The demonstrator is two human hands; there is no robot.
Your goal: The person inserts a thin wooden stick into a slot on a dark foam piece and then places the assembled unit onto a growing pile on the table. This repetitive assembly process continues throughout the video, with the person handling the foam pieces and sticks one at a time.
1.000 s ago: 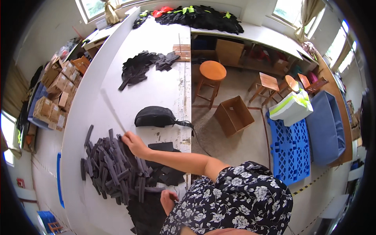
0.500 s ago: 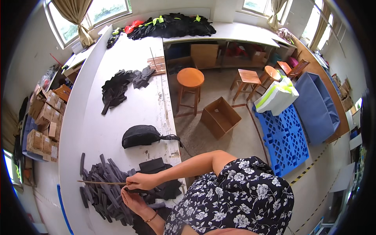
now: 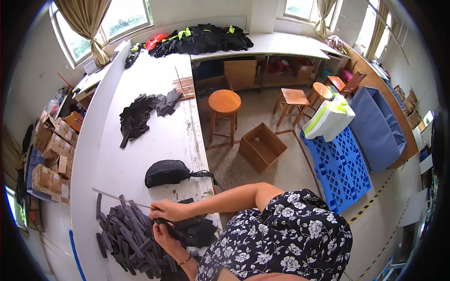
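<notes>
My right grip point(image 3: 166, 210) is closed around one end of a thin stick point(image 3: 119, 197), its free length pointing away over the counter point(image 3: 159, 145). Just below, my left grip point(image 3: 165, 238) pinches a dark fabric piece point(image 3: 170, 229); whether it touches the stick, my fingers hide. I'd judge it best to keep the two grips close, hold the cloth flat and taut, and let the stick stay level so its light tip doesn't whip. The pile of grey strips point(image 3: 129, 234) lies under and beyond the stick, so a low swing could snag it. Loose dark pieces point(image 3: 201, 232) lie beside my right forearm, where an elbow might drag them. Farther up sits a black bag point(image 3: 165, 173), near the counter's edge with its strap trailing over, then a dark heap point(image 3: 136, 119) and a wooden block point(image 3: 185, 89) with an upright rod.
</notes>
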